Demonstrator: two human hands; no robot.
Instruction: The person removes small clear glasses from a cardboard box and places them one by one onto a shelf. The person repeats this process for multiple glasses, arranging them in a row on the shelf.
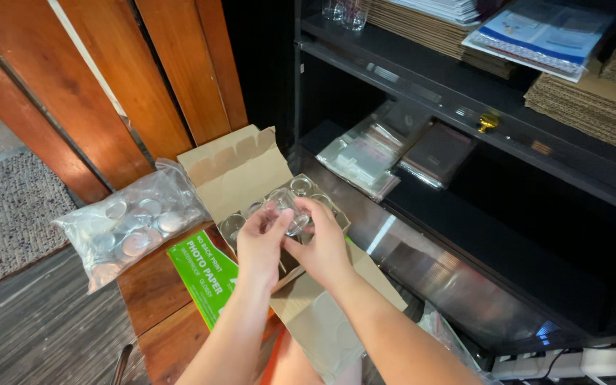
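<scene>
My left hand [262, 242] and my right hand [322, 246] meet over an open brown cardboard box [240, 167] holding several small clear glass jars. Together both hands grip one clear jar [288, 209] just above the box, fingertips pinching it from either side. More jar mouths [301, 185] show in the box's far row. The box rests on a small wooden stool [158, 285].
A clear plastic bag of round metal discs [133, 224] lies left of the box. A green paper pack [204, 274] sits under the box. A black shelf unit [465, 107] with clear sleeves, corrugated cardboard sheets and papers stands to the right. Wooden planks [122, 78] lean behind.
</scene>
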